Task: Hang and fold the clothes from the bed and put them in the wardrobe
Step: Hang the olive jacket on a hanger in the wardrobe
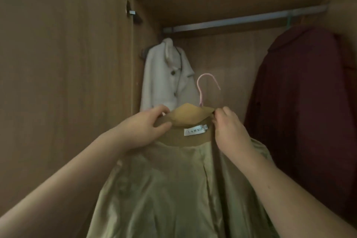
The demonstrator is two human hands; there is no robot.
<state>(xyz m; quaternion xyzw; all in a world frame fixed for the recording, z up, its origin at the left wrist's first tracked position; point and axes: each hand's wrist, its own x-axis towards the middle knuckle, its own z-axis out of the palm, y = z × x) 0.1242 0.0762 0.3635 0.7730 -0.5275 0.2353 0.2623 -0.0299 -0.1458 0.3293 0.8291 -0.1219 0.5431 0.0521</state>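
Note:
A tan coat [170,189] with a shiny olive lining and a white neck label hangs in front of me on a pink hanger [202,87], whose hook stands free below the wardrobe rail [241,20]. My left hand [148,125] grips the left side of the collar. At the collar's right end my right hand [228,129] pinches the fabric. The hanger's shoulders are hidden inside the coat.
Inside the open wardrobe, a white buttoned coat [168,75] hangs at the back left and a dark red garment [305,112] hangs on the rail at the right. The wooden door panel [63,83] fills the left side.

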